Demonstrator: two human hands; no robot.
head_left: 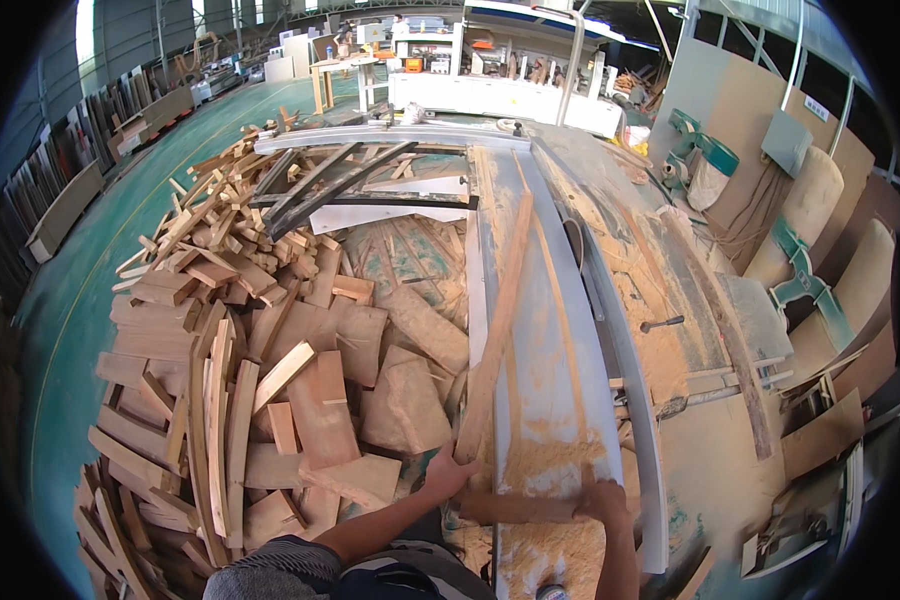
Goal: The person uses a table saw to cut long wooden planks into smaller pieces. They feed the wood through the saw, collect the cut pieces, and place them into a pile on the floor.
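A long, narrow wooden board (500, 330) lies lengthwise, slightly slanted, along the left side of the grey metal saw table (555, 350). My left hand (450, 474) is closed at the board's near end. Closer to me, a shorter wooden piece (520, 509) lies crosswise over the sawdust-covered table. Its right end is in my right hand (602, 499), with the fingers bent over it. Part of each hand's grip is hidden.
Offcuts (320, 400) are heaped on my left, with thin strips (220, 430) among them. A long metal rail (630, 430) runs along the table's right side. Beyond it are sawdust and a dark-handled tool (662, 323). A white machine (505, 90) stands far ahead.
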